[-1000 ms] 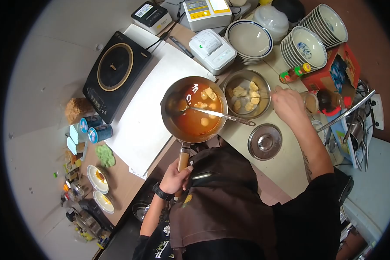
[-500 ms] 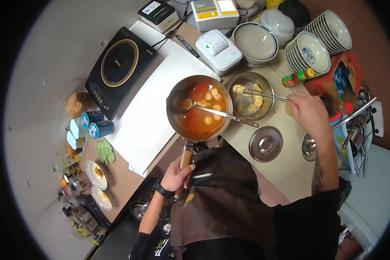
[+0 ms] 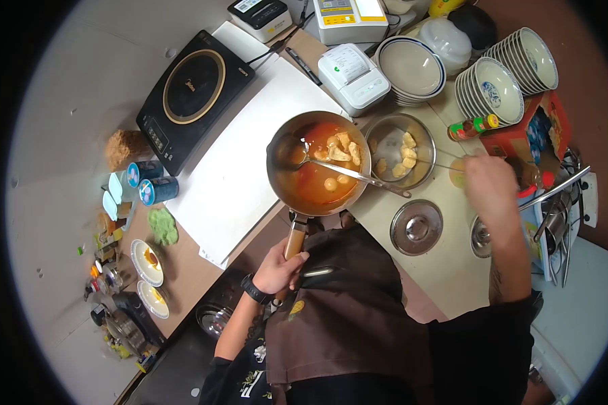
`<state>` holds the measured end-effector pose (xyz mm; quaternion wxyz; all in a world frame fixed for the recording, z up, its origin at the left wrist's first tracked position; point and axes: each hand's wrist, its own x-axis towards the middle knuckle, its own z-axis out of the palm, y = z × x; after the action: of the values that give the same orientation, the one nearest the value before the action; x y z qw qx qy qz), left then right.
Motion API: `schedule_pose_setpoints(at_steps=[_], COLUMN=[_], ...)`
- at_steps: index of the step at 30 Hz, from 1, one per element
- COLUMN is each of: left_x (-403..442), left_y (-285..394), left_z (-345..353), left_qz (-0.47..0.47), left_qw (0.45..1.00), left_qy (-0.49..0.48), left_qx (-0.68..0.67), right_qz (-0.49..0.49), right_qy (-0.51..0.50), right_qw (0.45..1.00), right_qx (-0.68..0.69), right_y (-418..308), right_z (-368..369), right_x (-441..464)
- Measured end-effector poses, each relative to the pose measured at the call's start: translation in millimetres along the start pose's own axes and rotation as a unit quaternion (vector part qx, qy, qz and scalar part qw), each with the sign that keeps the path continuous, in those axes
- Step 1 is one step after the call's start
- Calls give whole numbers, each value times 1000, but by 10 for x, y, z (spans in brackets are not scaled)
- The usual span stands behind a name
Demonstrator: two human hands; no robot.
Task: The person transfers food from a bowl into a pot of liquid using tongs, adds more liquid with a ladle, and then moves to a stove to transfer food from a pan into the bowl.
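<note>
Far to the left of the pan (image 3: 277, 177), on its near side, two dishes (image 3: 143, 268) smeared with yellow-orange sauce lie beside a green cloth (image 3: 162, 226). Two blue cans (image 3: 159, 192) stand left of the pan, well apart from it, and beyond them a black cooker (image 3: 194, 88) sits at the pan's far left. White paper (image 3: 240, 152) covers the surface just left of the pan.

The left hand (image 3: 280, 268) is on the pan's near side, fingers wrapped closed around its wooden handle (image 3: 295, 243). The pan holds orange-red soup (image 3: 311, 192) with pale round balls and golden chunks; whether its base rests on anything I cannot tell. A ladle (image 3: 348, 173) lies across it, bowl end at the pan's left inside, handle over the right rim.

Beyond the pan stand a white printer (image 3: 353, 77) and, farther right, a stack of bowls (image 3: 411, 64). Just right of the pan, a metal bowl (image 3: 385, 143) on the worktop (image 3: 456, 273) contains yellow pieces (image 3: 408, 158). A round lid (image 3: 417, 227) lies right of the pan, nearer the person.

Chopsticks (image 3: 442, 166) point from over the metal bowl to the right hand (image 3: 491, 189), well right of the pan; blurred, it appears closed around them.
</note>
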<state>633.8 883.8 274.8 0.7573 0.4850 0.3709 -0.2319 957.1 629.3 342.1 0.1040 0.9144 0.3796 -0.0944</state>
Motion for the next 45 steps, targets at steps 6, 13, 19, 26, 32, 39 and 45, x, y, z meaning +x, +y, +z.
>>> schedule_pose_setpoints(at_steps=[6, 13, 19, 26, 32, 39, 45], left_x=[8, -35, -44, -62, -95, -126, -121], left_y=[-93, -67, -53, -71, -114, -96, -126], left_z=[-57, -39, -37, -15, -40, -78, -95], left_qz=[1, 11, -2, 6, 6, -1, 1], left_qw=[1000, 1000, 1000, 1000, 1000, 1000, 999], left_qy=[-1, 6, -1, 3, 13, 24, 30], left_qx=[5, 0, 7, 8, -16, -2, -14], right_qz=[-38, -30, -40, -84, -49, -88, -13], right_qy=[-34, 42, 95, 120, 47, -10, 6], right_qw=[998, 998, 989, 981, 997, 994, 991], right_qx=[-49, -21, 104, 130, 29, 58, 132], right_y=[-153, 54, -311, -532, -155, -172, -162], right_z=[798, 181, -383, -219, 491, 662, 776], right_x=[409, 60, -155, -78, 1, 248, 368])
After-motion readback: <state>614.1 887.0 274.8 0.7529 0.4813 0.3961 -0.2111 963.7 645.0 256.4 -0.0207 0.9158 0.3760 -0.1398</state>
